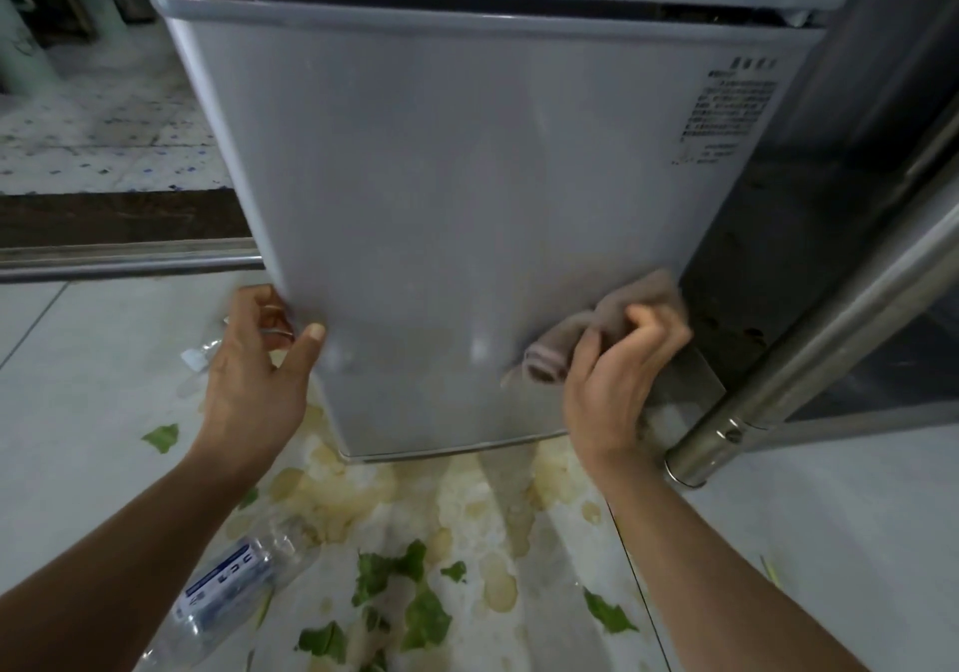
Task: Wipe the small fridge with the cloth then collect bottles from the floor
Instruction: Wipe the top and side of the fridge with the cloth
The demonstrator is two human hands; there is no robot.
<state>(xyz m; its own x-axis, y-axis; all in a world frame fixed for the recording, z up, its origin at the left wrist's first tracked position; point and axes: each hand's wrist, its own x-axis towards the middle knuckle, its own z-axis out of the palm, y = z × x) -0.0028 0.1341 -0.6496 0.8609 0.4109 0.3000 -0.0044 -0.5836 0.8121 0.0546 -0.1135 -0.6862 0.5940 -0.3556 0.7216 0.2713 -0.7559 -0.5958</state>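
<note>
On a stained tile floor [78,412] strewn with leaves [425,614] and two bottles [233,588], the left hand [259,375] grips the fridge [441,204] door's left edge, apparently steadying it, while the right hand [617,375], fingers curled around the bunched cloth [597,329], presses it low on the door's right side.

fridge [467,194] top cut off, label print [731,110] unreadable, second bottle [200,360] partly behind left hand [257,375]
</note>
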